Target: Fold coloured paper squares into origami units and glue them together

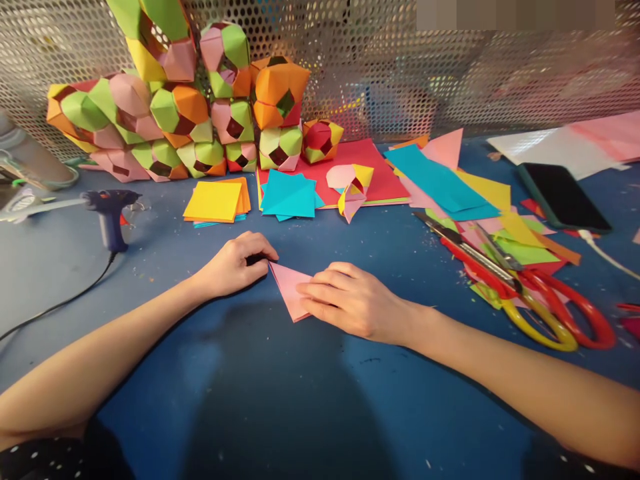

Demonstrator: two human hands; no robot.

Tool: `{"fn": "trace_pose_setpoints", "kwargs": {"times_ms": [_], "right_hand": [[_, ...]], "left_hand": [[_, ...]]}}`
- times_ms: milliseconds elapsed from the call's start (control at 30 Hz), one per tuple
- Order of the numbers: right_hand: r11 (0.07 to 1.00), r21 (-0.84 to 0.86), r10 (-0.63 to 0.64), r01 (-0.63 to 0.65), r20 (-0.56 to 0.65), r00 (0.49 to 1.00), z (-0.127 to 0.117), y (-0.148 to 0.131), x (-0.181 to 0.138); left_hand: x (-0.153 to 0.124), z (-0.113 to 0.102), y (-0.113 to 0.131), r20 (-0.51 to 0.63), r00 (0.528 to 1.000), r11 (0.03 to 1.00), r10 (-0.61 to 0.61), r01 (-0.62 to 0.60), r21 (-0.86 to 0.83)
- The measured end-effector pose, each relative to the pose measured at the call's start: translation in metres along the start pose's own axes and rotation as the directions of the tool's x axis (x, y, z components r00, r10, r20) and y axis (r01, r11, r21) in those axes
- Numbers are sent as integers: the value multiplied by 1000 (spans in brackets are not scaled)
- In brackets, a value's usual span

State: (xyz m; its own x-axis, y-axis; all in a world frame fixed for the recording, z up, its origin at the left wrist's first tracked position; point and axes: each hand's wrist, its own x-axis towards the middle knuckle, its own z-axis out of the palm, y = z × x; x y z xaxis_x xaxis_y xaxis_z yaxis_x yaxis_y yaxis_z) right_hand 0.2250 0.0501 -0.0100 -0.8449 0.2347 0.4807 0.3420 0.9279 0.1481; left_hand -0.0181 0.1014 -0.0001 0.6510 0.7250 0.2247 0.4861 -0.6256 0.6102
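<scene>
A pink sheet of paper, folded into a triangle, lies on the blue table between my hands. At its upper left corner, my left hand pinches the paper between thumb and curled fingers. My right hand rests flat over the right side of the triangle, fingers stretched out and pressing on it. Behind the hands are a stack of blue paper squares, a stack of yellow and orange squares and a partly assembled pink and yellow paper piece.
Finished paper balls are piled against a perforated metal screen. A glue gun with its cord stands left. To the right lie red and yellow scissors, a cutter, paper scraps and a phone.
</scene>
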Motion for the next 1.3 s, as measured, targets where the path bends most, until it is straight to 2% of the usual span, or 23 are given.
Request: {"fn": "trace_pose_setpoints", "kwargs": {"times_ms": [233, 733, 1300], "right_hand": [[1000, -2, 5, -5, -4, 1000, -1, -1, 1], [998, -49, -21, 24, 58, 998, -4, -2, 0], [1000, 10, -13, 12, 114, 993, -2, -1, -3]], "left_hand": [[1, 2, -1, 12, 998, 998, 68, -68, 0], [3, 2, 0, 34, 997, 997, 68, -69, 35], [3, 3, 0, 36, 998, 997, 58, -59, 42]]}}
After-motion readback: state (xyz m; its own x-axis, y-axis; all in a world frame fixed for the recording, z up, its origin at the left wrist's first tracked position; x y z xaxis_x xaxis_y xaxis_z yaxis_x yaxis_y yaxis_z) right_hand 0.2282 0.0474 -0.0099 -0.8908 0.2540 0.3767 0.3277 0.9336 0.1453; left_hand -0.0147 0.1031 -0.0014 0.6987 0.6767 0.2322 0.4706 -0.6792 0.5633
